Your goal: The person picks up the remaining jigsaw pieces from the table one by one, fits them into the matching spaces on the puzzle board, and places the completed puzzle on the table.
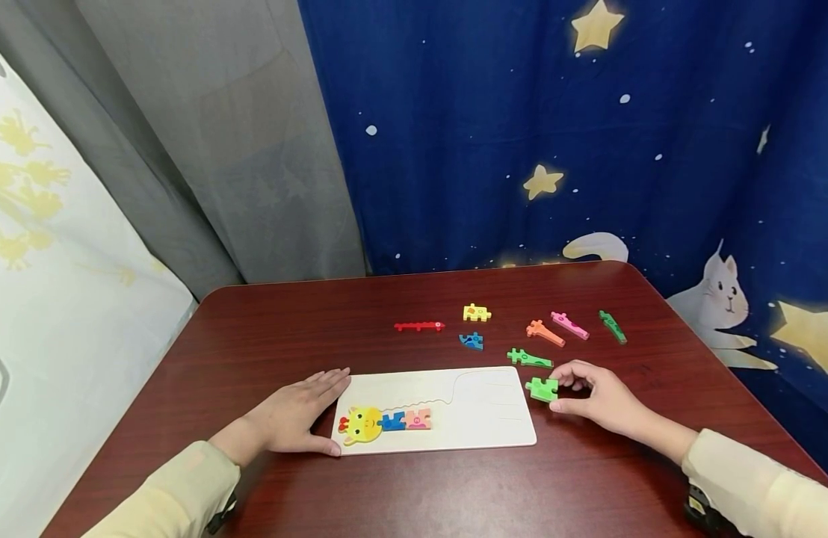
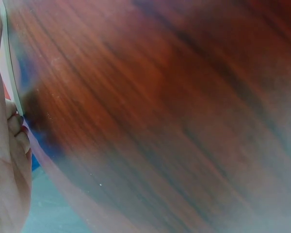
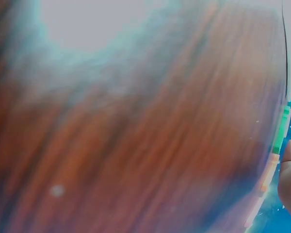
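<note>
a light green puzzle piece (image 1: pixel 542 389), flat, smooth and knobbed along its edges, sits at the right edge of a pale board; whether it touches the board or the desk i cannot tell. the right hand (image 1: pixel 595 394) pinches it, its grip narrow, thumb on the near side and fingers curled on the far side. the board (image 1: pixel 481 418) is a thin, smooth rectangle with rounded corners and a fine wavy line on its face. three pieces lie on it in a joined row: a yellow giraffe head (image 1: pixel 363 426) with red-tipped horns, a blue piece (image 1: pixel 392 421) and a salmon-pink piece (image 1: pixel 418 419). the left hand (image 1: pixel 303 411) rests at the board's left end, its grip wide, fingers straight and thumb near the lower corner.

seven loose pieces lie beyond the board: one long red strip (image 1: pixel 419 326), one yellow block (image 1: pixel 477 312), one small blue piece (image 1: pixel 471 341), and four slender leg-like ones, namely orange (image 1: pixel 545 333), pink (image 1: pixel 570 325), dark green (image 1: pixel 612 326) and mid-green (image 1: pixel 530 359).

the desk (image 1: pixel 441 493) is glossy, reddish-brown and wood-grained, with rounded far corners. behind it hang a dark blue curtain (image 1: pixel 454 149) printed with yellow stars and a white cat, and a plain grey curtain (image 1: pixel 252 134); white cloth (image 1: pixel 64 314) with yellow flowers covers the left. both sleeves (image 1: pixel 757 478) are cream.
</note>
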`<state>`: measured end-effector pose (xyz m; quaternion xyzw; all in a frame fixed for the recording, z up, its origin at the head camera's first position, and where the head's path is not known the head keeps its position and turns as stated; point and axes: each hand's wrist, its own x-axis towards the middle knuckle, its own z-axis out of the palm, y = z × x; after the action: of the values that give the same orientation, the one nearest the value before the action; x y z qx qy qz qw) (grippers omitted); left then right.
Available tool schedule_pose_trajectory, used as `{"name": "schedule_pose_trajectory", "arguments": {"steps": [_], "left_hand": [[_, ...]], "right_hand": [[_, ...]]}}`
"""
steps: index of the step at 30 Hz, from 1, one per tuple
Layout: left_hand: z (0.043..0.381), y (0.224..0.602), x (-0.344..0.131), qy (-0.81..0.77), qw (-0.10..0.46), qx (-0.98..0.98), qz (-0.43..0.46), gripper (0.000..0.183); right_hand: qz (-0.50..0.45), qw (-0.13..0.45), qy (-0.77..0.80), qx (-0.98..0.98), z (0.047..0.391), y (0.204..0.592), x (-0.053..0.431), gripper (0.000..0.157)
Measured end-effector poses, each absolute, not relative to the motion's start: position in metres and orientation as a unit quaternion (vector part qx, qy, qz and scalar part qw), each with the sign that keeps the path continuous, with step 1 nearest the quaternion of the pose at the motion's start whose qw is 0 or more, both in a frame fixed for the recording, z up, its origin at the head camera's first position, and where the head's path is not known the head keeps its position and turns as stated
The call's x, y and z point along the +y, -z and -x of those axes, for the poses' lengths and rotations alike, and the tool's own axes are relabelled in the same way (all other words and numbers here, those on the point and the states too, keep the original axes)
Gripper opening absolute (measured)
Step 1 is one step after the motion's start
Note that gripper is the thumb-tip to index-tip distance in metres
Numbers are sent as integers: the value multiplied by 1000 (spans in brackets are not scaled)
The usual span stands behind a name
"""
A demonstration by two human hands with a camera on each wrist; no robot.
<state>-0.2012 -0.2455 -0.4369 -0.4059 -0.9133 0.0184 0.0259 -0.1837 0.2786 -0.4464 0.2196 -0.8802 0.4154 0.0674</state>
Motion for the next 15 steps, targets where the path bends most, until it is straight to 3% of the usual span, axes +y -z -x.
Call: {"name": "schedule_pose_trajectory", "arguments": {"steps": [15], "left_hand": [[201,436,-246,-17,23,-915,402,110]], "right_hand": [[-234,78,-442,-862,185,433,260,34]]}}
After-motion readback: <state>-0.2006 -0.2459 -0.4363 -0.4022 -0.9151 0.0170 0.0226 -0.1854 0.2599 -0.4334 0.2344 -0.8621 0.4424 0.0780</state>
